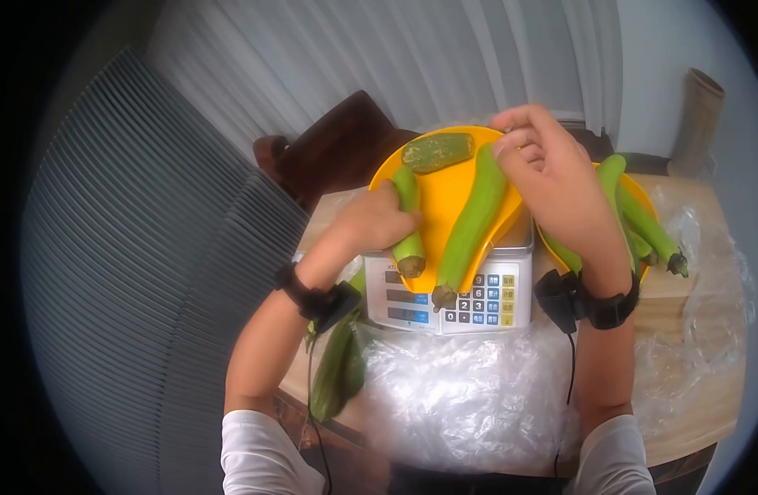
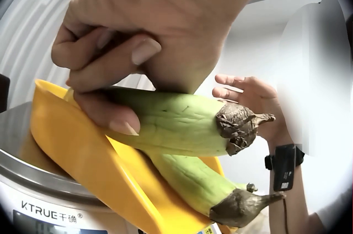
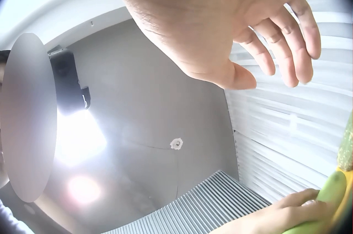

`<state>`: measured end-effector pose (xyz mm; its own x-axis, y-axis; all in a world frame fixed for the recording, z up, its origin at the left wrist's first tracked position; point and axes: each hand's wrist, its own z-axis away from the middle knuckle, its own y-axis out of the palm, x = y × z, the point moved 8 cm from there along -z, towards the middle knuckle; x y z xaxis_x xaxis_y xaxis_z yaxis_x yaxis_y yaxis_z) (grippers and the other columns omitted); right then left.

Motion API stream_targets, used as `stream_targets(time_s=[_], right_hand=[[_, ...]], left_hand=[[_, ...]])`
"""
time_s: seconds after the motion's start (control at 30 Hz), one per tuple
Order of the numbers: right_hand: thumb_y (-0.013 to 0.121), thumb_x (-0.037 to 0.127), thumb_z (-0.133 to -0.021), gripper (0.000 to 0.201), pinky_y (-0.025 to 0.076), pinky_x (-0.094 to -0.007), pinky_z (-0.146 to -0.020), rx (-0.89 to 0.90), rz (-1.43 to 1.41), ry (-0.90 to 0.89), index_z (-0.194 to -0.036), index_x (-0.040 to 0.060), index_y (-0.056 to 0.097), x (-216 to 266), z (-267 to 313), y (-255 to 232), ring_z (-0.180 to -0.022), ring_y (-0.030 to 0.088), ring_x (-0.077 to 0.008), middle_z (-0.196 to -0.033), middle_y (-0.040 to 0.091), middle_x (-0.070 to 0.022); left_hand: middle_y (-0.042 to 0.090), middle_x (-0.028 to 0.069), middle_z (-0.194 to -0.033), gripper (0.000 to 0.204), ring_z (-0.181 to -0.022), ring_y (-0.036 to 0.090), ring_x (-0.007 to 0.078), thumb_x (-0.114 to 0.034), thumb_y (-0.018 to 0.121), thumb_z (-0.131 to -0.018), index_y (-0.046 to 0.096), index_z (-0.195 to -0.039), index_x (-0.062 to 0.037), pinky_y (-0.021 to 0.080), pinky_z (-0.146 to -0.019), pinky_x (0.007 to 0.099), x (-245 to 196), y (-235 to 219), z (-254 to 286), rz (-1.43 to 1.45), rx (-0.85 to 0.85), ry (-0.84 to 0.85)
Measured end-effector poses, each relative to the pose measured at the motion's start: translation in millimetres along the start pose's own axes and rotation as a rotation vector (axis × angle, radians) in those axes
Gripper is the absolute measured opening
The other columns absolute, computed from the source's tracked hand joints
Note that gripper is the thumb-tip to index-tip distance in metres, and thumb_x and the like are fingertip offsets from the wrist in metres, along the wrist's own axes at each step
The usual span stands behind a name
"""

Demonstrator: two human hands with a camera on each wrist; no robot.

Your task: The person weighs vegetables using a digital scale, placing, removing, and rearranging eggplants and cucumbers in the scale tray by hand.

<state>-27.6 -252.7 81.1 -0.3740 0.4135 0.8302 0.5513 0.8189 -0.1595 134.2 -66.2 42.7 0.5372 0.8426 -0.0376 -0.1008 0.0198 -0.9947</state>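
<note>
My left hand [image 1: 372, 219] grips a long green eggplant [image 2: 182, 123] with a dry brown cap, at the left side of a yellow pan [image 1: 435, 214]. A second green eggplant [image 1: 471, 227] lies in the pan, its cap end over the front lip. At the pan's back lies a mottled dark green vegetable [image 1: 438, 153]. The pan sits on a white KTRUE scale [image 1: 379, 305]. My right hand [image 1: 552, 161] hovers by the pan's right edge, over the second eggplant's far end. In the right wrist view its fingers [image 3: 281, 46] are loosely bent and hold nothing.
Right of the scale, another yellow pan [image 1: 645, 195] holds several green eggplants. Clear plastic [image 1: 469, 388] lies in front of the scale, with more at the table's right [image 1: 684, 330]. Dark green vegetables [image 1: 336, 371] lie front left. A brown chair [image 1: 337, 140] stands behind.
</note>
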Motion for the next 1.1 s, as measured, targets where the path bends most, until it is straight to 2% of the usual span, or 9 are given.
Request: stream_targets(time_s=[0.13, 0.33, 0.53, 0.6, 0.77, 0.87, 0.97, 1.03, 1.1], right_hand=[[0.061, 0.021, -0.095, 0.031, 0.054, -0.0367, -0.079, 0.033, 0.048, -0.010, -0.116, -0.0019, 0.060, -9.6, -4.0, -8.4, -0.084, 0.067, -0.0252, -0.098, 0.068, -0.0166], [0.059, 0.023, -0.094, 0.030, 0.052, -0.0467, -0.083, 0.078, 0.274, -0.024, -0.108, -0.0033, 0.061, -31.4, -8.7, -18.6, -0.094, 0.068, -0.0401, -0.097, 0.070, -0.0242], [0.065, 0.026, -0.092, 0.047, 0.050, -0.0534, -0.099, -0.140, 0.819, 0.219, -0.125, -0.0051, 0.054, -91.2, -15.1, -66.0, -0.114, 0.060, -0.0483, -0.122, 0.061, -0.0307], [0.066, 0.026, -0.092, 0.048, 0.050, -0.0537, -0.098, -0.168, 0.866, 0.278, -0.126, -0.0050, 0.053, -108.4, -14.3, -79.1, -0.115, 0.060, -0.0489, -0.121, 0.061, -0.0313], [0.069, 0.017, -0.087, 0.053, 0.051, -0.0541, -0.099, -0.148, 0.922, 0.521, -0.130, -0.0054, 0.049, -127.1, -9.7, -91.3, -0.118, 0.060, -0.0517, -0.128, 0.057, -0.0318], [0.069, 0.011, -0.084, 0.056, 0.051, -0.0530, -0.100, -0.263, 0.956, 0.476, -0.132, -0.0054, 0.046, -142.8, -8.7, -97.1, -0.118, 0.059, -0.0528, -0.135, 0.052, -0.0337], [0.073, 0.016, -0.082, 0.081, 0.052, -0.0462, -0.103, -0.039, 0.941, 0.619, -0.148, -0.0065, 0.033, -171.7, -12.8, -102.4, -0.123, 0.059, -0.0486, -0.133, 0.058, -0.0358], [0.082, 0.021, -0.074, 0.103, 0.049, -0.0439, -0.107, 0.071, 0.925, 0.672, -0.156, -0.0025, 0.025, -183.9, -15.6, -103.4, -0.125, 0.059, -0.0439, -0.132, 0.061, -0.0311], [0.080, 0.020, -0.073, 0.105, 0.051, -0.0444, -0.104, 0.114, 0.938, 0.676, -0.157, -0.0029, 0.020, -180.7, -15.3, -104.7, -0.125, 0.060, -0.0430, -0.131, 0.061, -0.0314]], left_hand=[[0.071, 0.0296, -0.108, 0.073, -0.104, 0.070, 0.0428, -0.050, 0.063, -0.086, 0.057, -0.131, 0.0069, 0.054, -0.094, 0.0468, -15.3, -2.1, 0.7, -0.111, 0.040, -0.023], [0.074, 0.0233, -0.104, 0.072, -0.100, 0.072, 0.0387, -0.052, 0.067, -0.085, 0.059, -0.131, 0.0026, 0.057, -0.088, 0.0463, -21.1, -8.0, -2.7, -0.266, -0.043, -0.054], [0.071, 0.0216, -0.108, 0.071, -0.103, 0.070, 0.0367, -0.050, 0.069, -0.085, 0.057, -0.133, 0.0012, 0.057, -0.086, 0.0449, -10.8, -5.0, -9.1, -0.319, -0.052, -0.100], [0.061, 0.0210, -0.118, 0.066, -0.111, 0.063, 0.0358, -0.044, 0.070, -0.086, 0.058, -0.132, 0.0003, 0.054, -0.090, 0.0437, -7.1, 2.3, -14.0, -0.377, -0.304, 0.071], [0.052, 0.0186, -0.120, 0.058, -0.111, 0.056, 0.0352, -0.033, 0.072, -0.083, 0.058, -0.128, 0.0004, 0.050, -0.094, 0.0434, -23.0, -8.1, -1.4, -0.371, -0.447, 0.202], [0.052, 0.0183, -0.119, 0.053, -0.109, 0.056, 0.0355, -0.028, 0.071, -0.084, 0.058, -0.127, -0.0003, 0.050, -0.094, 0.0436, -29.2, -16.7, 5.6, -0.281, -0.567, 0.320], [0.052, 0.0185, -0.120, 0.048, -0.109, 0.057, 0.0361, -0.027, 0.069, -0.086, 0.059, -0.126, -0.0019, 0.050, -0.094, 0.0435, -33.3, -26.7, 18.3, -0.190, -0.615, 0.398], [0.052, 0.0186, -0.120, 0.046, -0.109, 0.058, 0.0364, -0.026, 0.068, -0.088, 0.059, -0.126, -0.0027, 0.051, -0.094, 0.0433, -39.2, -30.0, 31.2, -0.139, -0.622, 0.428], [0.052, 0.0188, -0.122, 0.044, -0.107, 0.060, 0.0368, -0.026, 0.066, -0.090, 0.058, -0.127, -0.0031, 0.052, -0.094, 0.0433, -48.0, -35.9, 36.4, -0.040, -0.582, 0.466]])
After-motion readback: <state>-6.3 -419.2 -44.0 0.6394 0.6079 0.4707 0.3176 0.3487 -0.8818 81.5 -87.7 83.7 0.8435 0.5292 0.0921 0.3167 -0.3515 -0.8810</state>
